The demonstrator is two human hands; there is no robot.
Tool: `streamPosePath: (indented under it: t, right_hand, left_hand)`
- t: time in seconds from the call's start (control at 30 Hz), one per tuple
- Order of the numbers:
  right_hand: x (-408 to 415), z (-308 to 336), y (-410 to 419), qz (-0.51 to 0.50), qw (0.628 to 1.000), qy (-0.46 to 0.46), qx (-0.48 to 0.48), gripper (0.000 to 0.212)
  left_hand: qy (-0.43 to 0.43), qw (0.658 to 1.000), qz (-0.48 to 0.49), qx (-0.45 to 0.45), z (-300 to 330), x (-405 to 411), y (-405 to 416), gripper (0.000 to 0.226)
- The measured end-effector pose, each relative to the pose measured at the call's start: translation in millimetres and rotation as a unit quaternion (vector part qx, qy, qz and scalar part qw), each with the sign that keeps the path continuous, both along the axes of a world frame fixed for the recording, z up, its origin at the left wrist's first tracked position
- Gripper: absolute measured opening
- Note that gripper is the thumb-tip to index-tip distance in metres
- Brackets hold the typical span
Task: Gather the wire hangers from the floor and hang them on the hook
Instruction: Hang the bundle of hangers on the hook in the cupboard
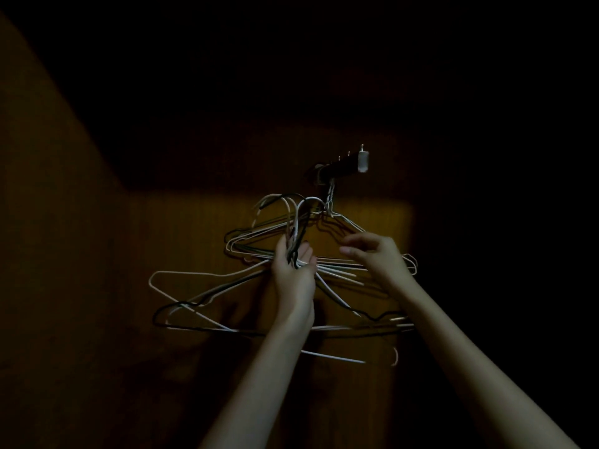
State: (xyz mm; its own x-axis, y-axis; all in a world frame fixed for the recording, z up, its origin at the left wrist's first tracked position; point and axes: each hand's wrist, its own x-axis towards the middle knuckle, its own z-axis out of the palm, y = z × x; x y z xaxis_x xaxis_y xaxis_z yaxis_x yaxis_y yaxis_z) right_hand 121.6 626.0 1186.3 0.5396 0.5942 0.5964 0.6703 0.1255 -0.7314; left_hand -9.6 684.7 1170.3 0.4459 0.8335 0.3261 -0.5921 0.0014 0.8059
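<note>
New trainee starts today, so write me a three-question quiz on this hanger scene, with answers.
1. True or false: the left hand grips a bundle of hangers by their necks.
2. Which holds nothing?
A. left hand
B. right hand
C. both
3. Fill in: some hangers already hang from the ____ on the wooden panel.

Key
1. True; its fingers curl round the necks, the curved tops pointing up.
2. B; the right hand's fingers are loosely curled in front of the wires, closed on none as far as the dim picture shows.
3. Hook rack; twisted necks run up to its underside.
</note>
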Motion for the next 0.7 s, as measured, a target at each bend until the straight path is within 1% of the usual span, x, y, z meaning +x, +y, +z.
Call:
streamPosePath:
  t: [0.07, 0.17, 0.27, 0.33, 0.5, 0.7]
  right_hand:
    - [-13, -5, -8, 0.017, 0.999, 0.001, -0.036, 0.019]
    - [-26, -15, -19, 0.055, 0.995, -0.011, -0.078, 0.010]
    - [-34, -19, -25, 0.060, 0.991, -0.031, -0.113, 0.007]
    - [-37, -19, -28, 0.055, 0.990, -0.040, -0.125, 0.010]
    - [-42, -20, -32, 0.028, 0.991, -0.046, -0.122, 0.013]
    - [-46, -20, -40, 0.026, 0.996, -0.022, -0.086, 0.019]
  left_hand:
    - [0.001, 1.000, 0.003, 0.003, -2, -3, -2, 0.073]
    - [0.002, 1.000, 0.003, 0.001, -5, -8, -4, 0.073]
    - [0.002, 1.000, 0.007, -0.002, -7, -14, -8, 0.072]
    - [0.002, 1.000, 0.008, -0.004, -9, -17, -11, 0.071]
    - [-0.003, 1.000, -0.005, -0.008, -12, -23, -17, 0.075]
    - [0.003, 1.000, -0.005, 0.010, -13, -27, -26, 0.077]
